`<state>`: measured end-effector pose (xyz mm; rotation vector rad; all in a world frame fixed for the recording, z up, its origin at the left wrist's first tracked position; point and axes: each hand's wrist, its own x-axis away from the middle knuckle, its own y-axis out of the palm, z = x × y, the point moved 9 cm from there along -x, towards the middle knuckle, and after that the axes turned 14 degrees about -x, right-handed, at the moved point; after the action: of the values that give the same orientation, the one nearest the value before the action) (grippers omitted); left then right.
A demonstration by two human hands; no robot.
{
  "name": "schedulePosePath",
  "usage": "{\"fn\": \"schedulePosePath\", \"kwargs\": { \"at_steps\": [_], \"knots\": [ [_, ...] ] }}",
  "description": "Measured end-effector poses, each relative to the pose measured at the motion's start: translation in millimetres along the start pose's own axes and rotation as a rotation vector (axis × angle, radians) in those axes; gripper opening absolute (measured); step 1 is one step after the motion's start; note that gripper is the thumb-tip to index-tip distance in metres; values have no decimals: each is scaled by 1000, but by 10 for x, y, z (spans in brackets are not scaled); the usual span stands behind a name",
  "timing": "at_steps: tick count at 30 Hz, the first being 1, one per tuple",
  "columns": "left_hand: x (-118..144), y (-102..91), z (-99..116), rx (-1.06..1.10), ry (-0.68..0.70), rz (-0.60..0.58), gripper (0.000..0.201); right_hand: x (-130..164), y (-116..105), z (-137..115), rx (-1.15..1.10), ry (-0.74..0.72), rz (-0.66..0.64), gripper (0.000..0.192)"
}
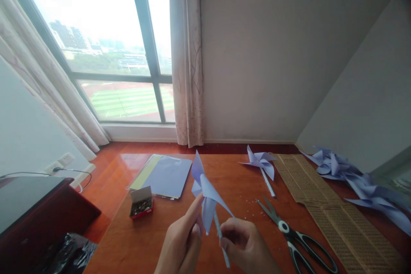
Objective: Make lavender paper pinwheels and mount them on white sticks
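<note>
Orange-brown counter (160, 231) under a window (105, 51) with curtains (188, 72); plain white wall behind, red wood floor beyond the far edge. On the counter: sheets of coloured paper (163, 175), an open box of pins (141, 203), scissors (295, 237), a woven mat (334, 209), a finished pinwheel (261, 165), and a pile of more pinwheels (359, 182) at the right.

Blue paper pinwheel (205, 195) held above the near counter edge. Stick's long axis near upright, tilted, head up and away. Left hand (183, 239) pinches a blade; right hand (245, 246) is closed around the stick.
</note>
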<state>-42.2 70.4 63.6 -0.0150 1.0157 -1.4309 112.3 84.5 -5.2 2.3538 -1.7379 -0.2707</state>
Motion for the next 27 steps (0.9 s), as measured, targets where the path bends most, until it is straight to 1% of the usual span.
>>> {"fn": "schedulePosePath", "kwargs": {
  "at_steps": [4,7,13,16,21,24,27],
  "knots": [
    [11,59,-74,32,-71,-56,51,11,28,11,-21,72,-11,52],
    [14,119,-112,61,-118,-112,51,29,9,47,-36,119,-9,52],
    [39,201,-162,77,-169,-175,54,36,-39,187,-60,124,-52,45],
    [57,216,-179,78,-196,-167,54,34,-53,214,-50,120,-55,47],
    [60,199,-165,73,-270,-118,53,41,-4,184,-74,125,-88,54],
    [68,221,-150,83,-265,-123,53,27,-7,170,-32,95,-86,57],
    [95,268,-189,90,-229,-125,56,6,-62,178,55,59,-39,53]
  ]
}}
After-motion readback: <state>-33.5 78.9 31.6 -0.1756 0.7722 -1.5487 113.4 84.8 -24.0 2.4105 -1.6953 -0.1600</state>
